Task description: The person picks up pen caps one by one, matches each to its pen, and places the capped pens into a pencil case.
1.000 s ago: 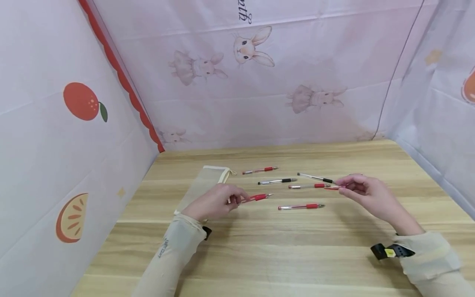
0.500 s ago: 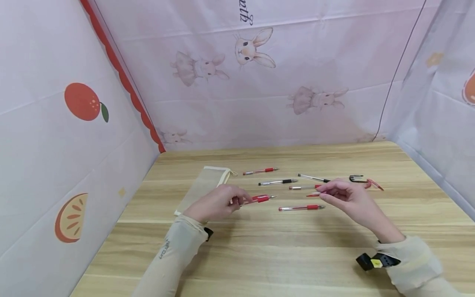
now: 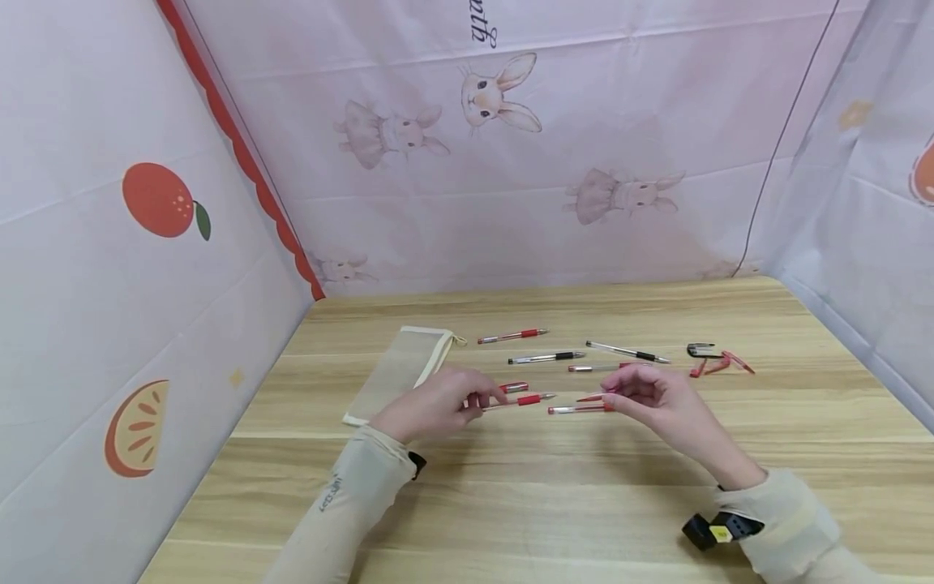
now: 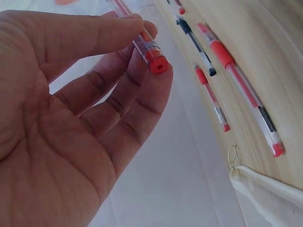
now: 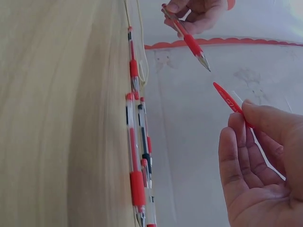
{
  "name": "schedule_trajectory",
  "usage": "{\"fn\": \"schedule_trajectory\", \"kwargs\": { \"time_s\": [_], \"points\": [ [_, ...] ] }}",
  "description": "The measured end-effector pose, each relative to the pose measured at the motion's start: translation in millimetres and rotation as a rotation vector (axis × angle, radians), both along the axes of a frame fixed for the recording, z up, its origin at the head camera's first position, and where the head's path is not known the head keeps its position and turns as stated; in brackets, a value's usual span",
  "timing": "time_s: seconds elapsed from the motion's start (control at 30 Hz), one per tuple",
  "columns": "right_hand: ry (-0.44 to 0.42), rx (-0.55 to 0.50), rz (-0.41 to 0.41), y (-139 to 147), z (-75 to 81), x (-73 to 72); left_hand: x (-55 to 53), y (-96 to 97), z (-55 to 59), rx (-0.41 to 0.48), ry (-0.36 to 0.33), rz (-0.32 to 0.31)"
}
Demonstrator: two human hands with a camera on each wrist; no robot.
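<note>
My left hand (image 3: pixel 448 403) pinches a red gel pen (image 3: pixel 536 399) near its back end, the bare tip pointing right. In the left wrist view the pen's red end plug (image 4: pixel 159 65) shows between thumb and fingers. A red pen cap (image 5: pixel 229 99) is pinched between thumb and fingers of my right hand (image 5: pixel 265 156), its narrow end toward the pen tip. A small gap lies between cap and tip in the right wrist view. Just behind the held pen lies another red pen (image 3: pixel 514 388) on the table, partly hidden by my left hand.
Several uncapped red and black pens, among them a black pen (image 3: pixel 547 357) and a red pen (image 3: pixel 512 335), lie on the wooden table (image 3: pixel 554 503). Loose caps (image 3: pixel 718 365) lie at the right. A pale mesh zip pouch (image 3: pixel 397 365) lies left, partly behind my left hand.
My right hand has moved left and nearer with the red cap, uncovering the loose caps at the right. My left hand has shifted slightly right with its pen, showing the pen behind it.
</note>
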State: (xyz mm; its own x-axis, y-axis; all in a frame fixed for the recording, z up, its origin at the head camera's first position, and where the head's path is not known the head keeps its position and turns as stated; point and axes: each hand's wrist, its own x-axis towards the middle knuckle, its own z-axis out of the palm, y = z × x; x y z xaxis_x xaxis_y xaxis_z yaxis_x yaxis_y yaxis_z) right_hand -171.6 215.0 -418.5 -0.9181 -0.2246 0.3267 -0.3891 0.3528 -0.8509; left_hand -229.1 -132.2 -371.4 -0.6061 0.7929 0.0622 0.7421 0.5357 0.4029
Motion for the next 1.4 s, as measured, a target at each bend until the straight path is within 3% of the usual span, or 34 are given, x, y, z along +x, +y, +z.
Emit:
{"fn": "schedule_trajectory", "kwargs": {
  "time_s": [0.4,0.67,0.87,1.13,1.4],
  "points": [
    [-0.041,-0.032,0.006,-25,-12.7,23.5,17.6,-0.8,-5.9,0.012,0.037,-0.08],
    [-0.015,-0.051,0.044,-31,-14.8,24.4,19.5,1.8,-6.5,0.029,0.034,-0.101],
    [-0.049,-0.052,0.058,-36,-14.2,26.5,21.1,4.4,-7.3,0.028,0.038,-0.089],
    [-0.083,-0.042,0.061,-41,-15.0,27.6,25.2,9.4,-8.2,0.008,0.093,-0.066],
    [-0.086,-0.033,0.045,-40,-14.7,28.3,28.1,16.7,-15.7,0.02,0.203,-0.102]
  ]
}}
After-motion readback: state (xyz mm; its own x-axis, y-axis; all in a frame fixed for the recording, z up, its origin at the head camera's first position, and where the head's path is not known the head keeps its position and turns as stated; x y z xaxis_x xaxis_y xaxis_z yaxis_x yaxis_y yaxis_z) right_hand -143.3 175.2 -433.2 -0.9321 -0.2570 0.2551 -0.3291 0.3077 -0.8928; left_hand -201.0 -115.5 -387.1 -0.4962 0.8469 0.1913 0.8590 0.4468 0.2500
